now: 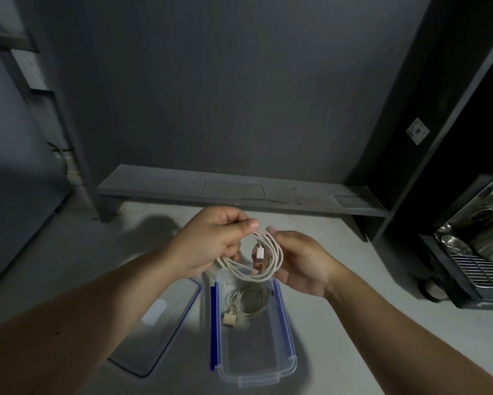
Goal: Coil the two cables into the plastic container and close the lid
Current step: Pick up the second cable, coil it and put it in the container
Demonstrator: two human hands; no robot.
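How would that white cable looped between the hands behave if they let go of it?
The white cable looks floppy: its loops sag between the left hand and right hand. Released, it would probably spring partly open, since the coils already spread unevenly. It seems light, pinched by fingertips alone.

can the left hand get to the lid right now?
Probably not yet: the left hand is busy pinching the white cable coil with the right hand. The lid itself lies uncovered beside the container.
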